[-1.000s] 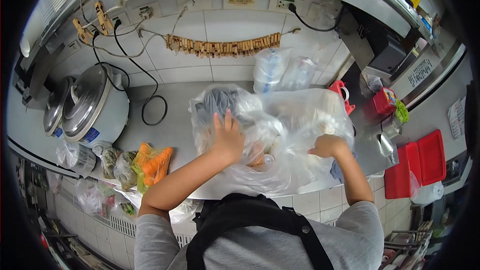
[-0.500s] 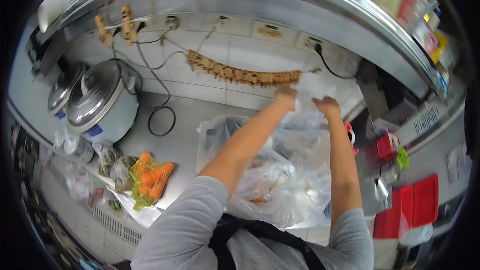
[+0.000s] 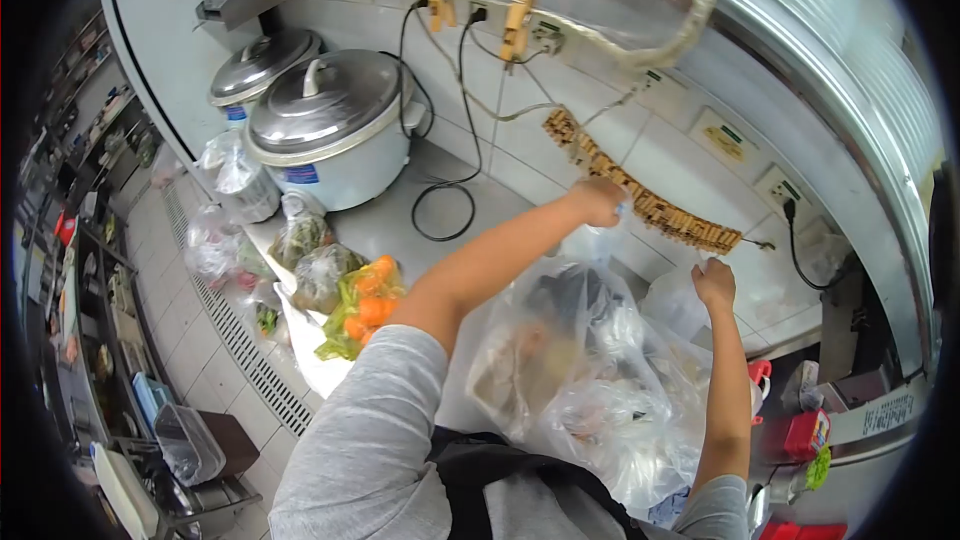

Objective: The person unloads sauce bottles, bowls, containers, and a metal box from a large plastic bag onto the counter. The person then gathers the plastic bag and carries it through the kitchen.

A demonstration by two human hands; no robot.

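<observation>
Raised in front of the tiled wall, my left hand (image 3: 598, 202) is closed on the edge of a large clear plastic bag (image 3: 490, 365), and film hangs below its fingers. My right hand (image 3: 714, 282) is also closed, lower and further right, with the bag's translucent film beside it; its grip is partly hidden. Inside and under the film lie several smaller knotted clear bags (image 3: 625, 420), their contents blurred. Just behind both hands hangs a row of wooden clothespins (image 3: 650, 202) on a cord.
Two lidded rice cookers (image 3: 330, 130) stand on the steel counter at left, a black cable (image 3: 447, 236) beside them. Bagged carrots (image 3: 372, 302) and bagged greens (image 3: 325, 275) lie at the counter's front edge. A steel shelf (image 3: 800, 80) overhangs. Red containers (image 3: 803, 435) sit at right.
The view has turned left, showing more of the cookers and floor. My left hand has come higher than the right, lifting the bag's film on that side.
</observation>
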